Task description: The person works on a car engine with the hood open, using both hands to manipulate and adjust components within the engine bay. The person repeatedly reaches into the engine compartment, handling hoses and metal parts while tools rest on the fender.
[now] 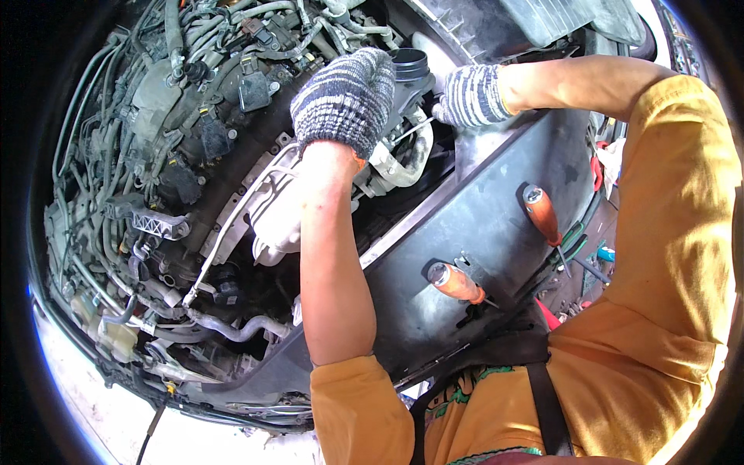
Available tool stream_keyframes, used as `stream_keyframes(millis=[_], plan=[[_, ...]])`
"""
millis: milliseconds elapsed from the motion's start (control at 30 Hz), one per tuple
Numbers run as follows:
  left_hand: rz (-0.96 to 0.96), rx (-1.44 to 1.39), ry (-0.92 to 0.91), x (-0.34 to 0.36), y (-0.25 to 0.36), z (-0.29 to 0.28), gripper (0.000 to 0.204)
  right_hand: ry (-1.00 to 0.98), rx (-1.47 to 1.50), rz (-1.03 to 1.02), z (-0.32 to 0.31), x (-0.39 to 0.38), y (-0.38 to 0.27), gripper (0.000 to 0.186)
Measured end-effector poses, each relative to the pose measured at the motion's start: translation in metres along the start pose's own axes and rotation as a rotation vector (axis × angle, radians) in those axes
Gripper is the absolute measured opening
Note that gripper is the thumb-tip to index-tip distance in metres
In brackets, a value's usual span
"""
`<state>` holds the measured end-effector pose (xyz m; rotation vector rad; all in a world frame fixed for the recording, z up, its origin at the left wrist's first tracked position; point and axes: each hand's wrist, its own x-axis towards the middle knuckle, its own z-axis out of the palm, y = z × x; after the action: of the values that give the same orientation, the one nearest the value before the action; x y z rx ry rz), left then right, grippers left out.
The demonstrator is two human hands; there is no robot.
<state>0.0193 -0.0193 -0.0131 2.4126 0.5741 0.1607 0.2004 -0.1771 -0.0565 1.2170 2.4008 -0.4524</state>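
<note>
Both my hands wear black-and-white knit gloves and work over an open car engine bay. My left hand is curled over the engine beside a black round duct opening. Its fingers bend away from view, so what they grip is hidden. To the right, my right hand is closed by the edge of the black plastic front panel. A thin metal rod projects from that fist toward the pale pipe below; its handle, if any, does not show.
Two orange-handled screwdrivers rest on the front panel close to my body. Green-handled pliers lie past its right edge. Hoses and wiring crowd the left, and a metal bracket sits among them. A dark cover stands at the far right.
</note>
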Motion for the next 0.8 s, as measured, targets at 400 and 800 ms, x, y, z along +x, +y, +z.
stream_keyframes(millis=[400, 800], plan=[[-0.045, -0.091, -0.037, 0.0, -0.006, 0.002, 0.031, -0.1, 0.277, 0.248, -0.018, 0.012, -0.018, 0.017], [0.006, -0.096, -0.012, -0.001, -0.007, 0.002, 0.03, 0.093, 0.656, 0.613, -0.034, -0.007, -0.022, 0.021]])
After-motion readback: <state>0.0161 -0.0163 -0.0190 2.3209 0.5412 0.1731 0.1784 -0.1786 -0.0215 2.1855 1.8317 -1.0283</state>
